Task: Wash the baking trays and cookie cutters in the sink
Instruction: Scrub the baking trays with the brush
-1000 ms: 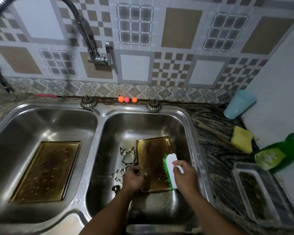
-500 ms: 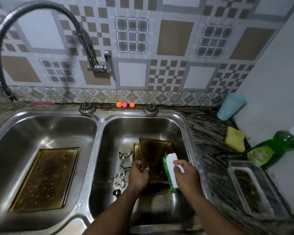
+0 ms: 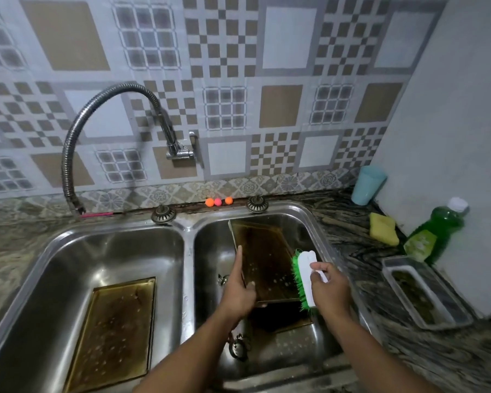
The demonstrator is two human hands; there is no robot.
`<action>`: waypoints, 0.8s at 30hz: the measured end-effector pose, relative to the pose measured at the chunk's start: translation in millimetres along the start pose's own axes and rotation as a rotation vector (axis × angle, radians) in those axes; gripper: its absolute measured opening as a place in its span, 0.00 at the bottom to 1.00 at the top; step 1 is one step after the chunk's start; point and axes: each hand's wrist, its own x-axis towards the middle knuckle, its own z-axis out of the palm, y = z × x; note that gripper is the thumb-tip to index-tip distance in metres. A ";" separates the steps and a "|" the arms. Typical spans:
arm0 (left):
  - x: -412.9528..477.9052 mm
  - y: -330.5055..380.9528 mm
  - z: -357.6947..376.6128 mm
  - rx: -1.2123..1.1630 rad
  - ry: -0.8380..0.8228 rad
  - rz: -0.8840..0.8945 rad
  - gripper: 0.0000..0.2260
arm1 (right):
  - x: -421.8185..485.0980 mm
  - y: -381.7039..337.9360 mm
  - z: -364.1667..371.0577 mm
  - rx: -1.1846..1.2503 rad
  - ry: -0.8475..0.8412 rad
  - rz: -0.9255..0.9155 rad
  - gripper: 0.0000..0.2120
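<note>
— Fingers (image 3: 239,260) of the left hand (image 3: 238,297): what do they hold?
— They grip the left edge of a baking tray (image 3: 264,259), thumb on its face. It is tilted up over the right basin of the sink (image 3: 188,245).
— And the right hand (image 3: 328,290)?
— Curled round a white brush (image 3: 305,268), with the green bristles against the tray's right edge.
— Cookie cutters (image 3: 238,347)?
— On the basin floor, below the left wrist. A second tray (image 3: 111,330) lies flat in the left basin. Behind it, the faucet (image 3: 165,129) arches off the tiled wall.

A home kitchen: double steel sink (image 3: 187,234), patterned wall tiles (image 3: 281,106), dish soap bottle (image 3: 434,234), sponge (image 3: 383,228).
</note>
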 end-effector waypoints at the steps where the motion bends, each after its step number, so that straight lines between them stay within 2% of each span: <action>1: -2.7 6.5 -9.1 -0.009 -0.015 0.003 0.43 | -3.0 -5.1 1.2 0.018 0.021 0.006 0.10; 7: -10.9 27.4 -57.3 -0.047 -0.037 0.108 0.44 | -18.4 -29.2 3.7 0.026 0.108 -0.024 0.08; 11: -14.9 36.4 -69.3 -0.143 -0.080 0.170 0.42 | -18.4 -25.6 5.8 -0.113 0.152 0.038 0.04; 12: -18.1 41.4 -70.3 -0.155 -0.113 0.172 0.42 | -19.6 -24.9 4.8 -0.138 0.149 0.058 0.05; 15: -23.6 50.9 -68.4 -0.133 -0.207 0.185 0.41 | -22.7 -23.2 0.4 -0.109 0.070 0.092 0.19; 18: -24.6 53.4 -60.9 -0.092 -0.263 0.193 0.42 | -22.3 -22.1 -3.1 -0.084 0.019 0.080 0.19; 20: -23.3 56.7 -53.3 -0.064 -0.248 0.196 0.40 | -18.7 -23.2 -7.4 -0.094 0.017 0.027 0.15; 24: -13.7 70.5 -32.7 -0.022 -0.076 0.279 0.33 | -9.6 -22.5 -20.4 -0.118 -0.015 -0.069 0.13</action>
